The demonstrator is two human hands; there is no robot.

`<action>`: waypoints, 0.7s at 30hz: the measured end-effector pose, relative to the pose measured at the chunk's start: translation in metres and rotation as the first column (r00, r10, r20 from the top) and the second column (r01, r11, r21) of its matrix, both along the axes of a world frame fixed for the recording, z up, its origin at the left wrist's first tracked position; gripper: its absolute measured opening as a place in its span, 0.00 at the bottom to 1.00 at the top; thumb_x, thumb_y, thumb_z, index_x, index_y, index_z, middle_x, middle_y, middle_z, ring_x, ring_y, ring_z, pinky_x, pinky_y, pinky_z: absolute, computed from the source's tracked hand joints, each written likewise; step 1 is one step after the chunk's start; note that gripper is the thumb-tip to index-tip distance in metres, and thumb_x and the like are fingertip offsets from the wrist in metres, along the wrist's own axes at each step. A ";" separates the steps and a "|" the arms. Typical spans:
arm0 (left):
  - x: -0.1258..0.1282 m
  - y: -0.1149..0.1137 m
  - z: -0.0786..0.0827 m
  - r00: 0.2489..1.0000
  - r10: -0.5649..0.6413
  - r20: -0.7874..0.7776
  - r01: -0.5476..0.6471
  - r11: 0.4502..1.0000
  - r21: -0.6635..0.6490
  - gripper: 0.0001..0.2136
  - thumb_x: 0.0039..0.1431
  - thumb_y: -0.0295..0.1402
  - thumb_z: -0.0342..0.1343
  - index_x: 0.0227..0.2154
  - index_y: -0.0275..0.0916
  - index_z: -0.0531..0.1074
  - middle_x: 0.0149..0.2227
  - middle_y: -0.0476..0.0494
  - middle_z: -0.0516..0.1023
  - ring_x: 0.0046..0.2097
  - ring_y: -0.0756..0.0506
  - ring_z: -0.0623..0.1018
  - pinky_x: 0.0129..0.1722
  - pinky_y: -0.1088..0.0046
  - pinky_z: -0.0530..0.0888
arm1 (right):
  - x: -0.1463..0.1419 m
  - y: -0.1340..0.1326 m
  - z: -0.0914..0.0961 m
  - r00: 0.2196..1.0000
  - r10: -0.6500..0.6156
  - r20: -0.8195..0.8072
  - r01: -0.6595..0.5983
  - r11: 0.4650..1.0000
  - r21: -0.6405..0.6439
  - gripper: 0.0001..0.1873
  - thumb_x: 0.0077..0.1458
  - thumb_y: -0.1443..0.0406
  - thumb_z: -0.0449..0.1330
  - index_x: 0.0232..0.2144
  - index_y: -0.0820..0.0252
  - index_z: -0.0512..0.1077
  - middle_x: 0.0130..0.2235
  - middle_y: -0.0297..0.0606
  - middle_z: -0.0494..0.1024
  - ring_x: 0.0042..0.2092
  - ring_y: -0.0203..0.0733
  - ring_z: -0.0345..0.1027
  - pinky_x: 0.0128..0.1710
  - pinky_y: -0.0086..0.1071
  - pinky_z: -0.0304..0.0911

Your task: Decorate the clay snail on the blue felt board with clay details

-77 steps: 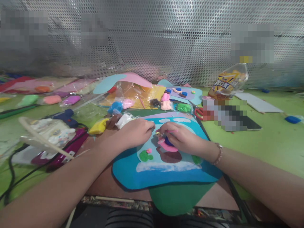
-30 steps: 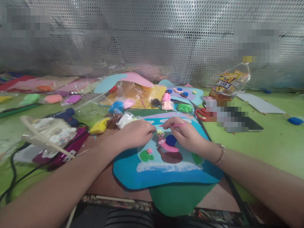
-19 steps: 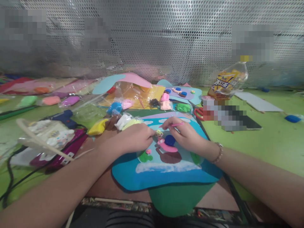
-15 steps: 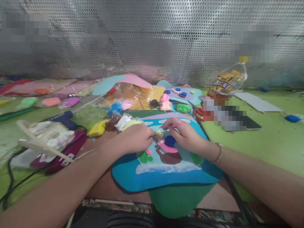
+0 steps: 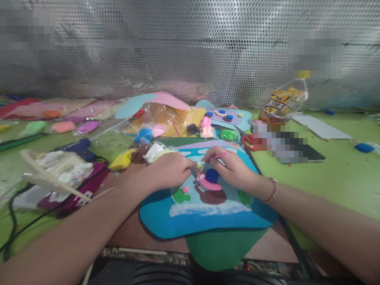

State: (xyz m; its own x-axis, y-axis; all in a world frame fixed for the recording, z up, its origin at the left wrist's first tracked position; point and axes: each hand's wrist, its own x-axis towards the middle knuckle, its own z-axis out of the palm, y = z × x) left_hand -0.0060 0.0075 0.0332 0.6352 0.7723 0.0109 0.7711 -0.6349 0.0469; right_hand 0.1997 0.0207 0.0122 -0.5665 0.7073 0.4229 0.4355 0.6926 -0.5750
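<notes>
A blue felt picture board [image 5: 190,215] lies in front of me, with a small clay figure [image 5: 204,178] on it: pale head, pink body, blue ball. My left hand [image 5: 169,170] rests on the board's left side, fingers curled, its fingertips pinched at the figure's head. My right hand [image 5: 234,168] is closed on a thin pink tool [image 5: 219,156] that points left at the head. A green leaf with a pink flower [image 5: 181,194] lies below the figure.
Bags of coloured clay [image 5: 148,136] lie behind the board. A blue glue gun [image 5: 80,146] and a purple pouch [image 5: 77,186] are at the left. Red scissors [image 5: 248,140] and a drink bottle [image 5: 283,103] stand at the right. A perforated metal wall [image 5: 190,51] closes the back.
My right hand lifted off the clay figure, which it covered earlier, and now holds the pink tool just above the head. The left hand has stayed at the figure's left side.
</notes>
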 end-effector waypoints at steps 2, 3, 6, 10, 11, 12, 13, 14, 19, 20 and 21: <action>-0.001 0.000 0.000 1.000 0.002 -0.015 -0.002 1.000 -0.013 0.15 0.56 0.29 0.44 0.39 0.42 0.75 0.30 0.44 0.78 0.31 0.45 0.75 0.27 0.73 0.62 | 0.000 0.000 0.000 1.000 0.000 -0.003 0.000 1.000 0.001 0.09 0.56 0.73 0.46 0.34 0.60 0.65 0.34 0.35 0.71 0.36 0.36 0.65 0.36 0.30 0.61; -0.001 0.000 0.000 1.000 0.006 -0.016 -0.006 1.000 -0.021 0.15 0.56 0.29 0.44 0.40 0.42 0.75 0.30 0.45 0.77 0.31 0.45 0.75 0.27 0.73 0.62 | 0.000 0.000 0.000 1.000 0.000 -0.003 0.000 1.000 0.001 0.09 0.56 0.72 0.46 0.34 0.59 0.65 0.34 0.35 0.71 0.37 0.36 0.65 0.36 0.30 0.61; 0.000 0.000 0.001 1.000 0.023 0.002 -0.023 0.999 -0.031 0.15 0.56 0.28 0.44 0.40 0.42 0.75 0.30 0.45 0.77 0.31 0.46 0.75 0.29 0.73 0.63 | 0.001 0.000 -0.001 1.000 0.000 0.005 0.000 1.000 0.001 0.09 0.56 0.73 0.47 0.34 0.59 0.65 0.34 0.35 0.71 0.36 0.36 0.65 0.36 0.30 0.61; 0.001 0.000 0.002 1.000 0.026 0.003 -0.025 0.999 -0.038 0.14 0.55 0.28 0.45 0.38 0.42 0.75 0.30 0.45 0.77 0.31 0.46 0.74 0.29 0.73 0.64 | 0.001 0.000 -0.001 1.000 -0.010 0.010 0.010 1.000 0.009 0.09 0.56 0.73 0.47 0.34 0.59 0.65 0.33 0.34 0.71 0.35 0.35 0.66 0.34 0.29 0.61; 0.001 0.000 0.002 1.000 0.028 0.009 -0.028 0.999 -0.037 0.14 0.55 0.28 0.44 0.38 0.42 0.75 0.30 0.45 0.77 0.31 0.46 0.74 0.29 0.73 0.64 | 0.001 0.000 -0.001 1.000 -0.015 0.011 0.015 1.000 0.010 0.09 0.56 0.73 0.47 0.33 0.59 0.65 0.33 0.34 0.71 0.35 0.36 0.66 0.34 0.29 0.61; 0.000 0.000 0.002 0.999 0.033 0.018 -0.032 0.999 -0.035 0.14 0.55 0.28 0.44 0.38 0.42 0.75 0.29 0.45 0.77 0.31 0.46 0.74 0.30 0.73 0.64 | 0.001 0.000 -0.001 1.000 -0.019 0.013 0.019 1.000 0.010 0.09 0.56 0.73 0.47 0.33 0.59 0.65 0.32 0.34 0.71 0.35 0.36 0.66 0.34 0.29 0.61; 0.000 0.000 0.002 0.999 0.038 0.029 -0.037 0.999 -0.032 0.14 0.55 0.28 0.44 0.38 0.41 0.74 0.29 0.45 0.77 0.31 0.46 0.74 0.30 0.73 0.64 | 0.001 0.001 -0.001 1.000 -0.023 0.014 0.023 1.000 0.010 0.09 0.56 0.73 0.47 0.33 0.59 0.65 0.32 0.34 0.71 0.35 0.35 0.66 0.34 0.29 0.61; 0.000 0.000 0.002 0.998 0.043 0.040 -0.042 0.999 -0.032 0.14 0.55 0.28 0.44 0.38 0.41 0.75 0.29 0.45 0.77 0.31 0.46 0.74 0.30 0.72 0.64 | 0.001 0.001 -0.002 0.999 -0.029 0.012 0.029 1.000 0.011 0.08 0.56 0.72 0.47 0.33 0.59 0.65 0.32 0.34 0.71 0.35 0.35 0.66 0.34 0.29 0.61; 0.000 0.001 0.004 0.999 0.041 0.009 -0.040 0.999 -0.036 0.15 0.52 0.27 0.45 0.35 0.42 0.76 0.27 0.45 0.76 0.30 0.45 0.73 0.28 0.73 0.61 | 0.001 0.003 -0.003 0.998 -0.063 0.000 0.063 0.998 0.028 0.08 0.57 0.71 0.48 0.33 0.59 0.66 0.33 0.35 0.73 0.34 0.36 0.67 0.33 0.28 0.61; 0.000 0.001 0.005 0.999 0.035 -0.006 -0.035 0.999 -0.036 0.15 0.52 0.27 0.45 0.35 0.42 0.77 0.27 0.45 0.76 0.29 0.45 0.73 0.27 0.73 0.61 | 0.001 0.003 -0.003 0.998 -0.060 0.008 0.060 0.998 0.034 0.08 0.57 0.71 0.48 0.33 0.60 0.66 0.33 0.35 0.73 0.34 0.36 0.67 0.33 0.28 0.61; 0.000 0.000 0.005 0.999 0.028 -0.016 -0.029 0.999 -0.034 0.15 0.52 0.26 0.45 0.34 0.42 0.77 0.27 0.45 0.76 0.29 0.45 0.73 0.26 0.73 0.60 | 0.001 0.003 -0.002 0.998 -0.056 0.017 0.055 0.998 0.039 0.08 0.57 0.71 0.47 0.33 0.60 0.66 0.32 0.35 0.73 0.34 0.36 0.67 0.33 0.28 0.61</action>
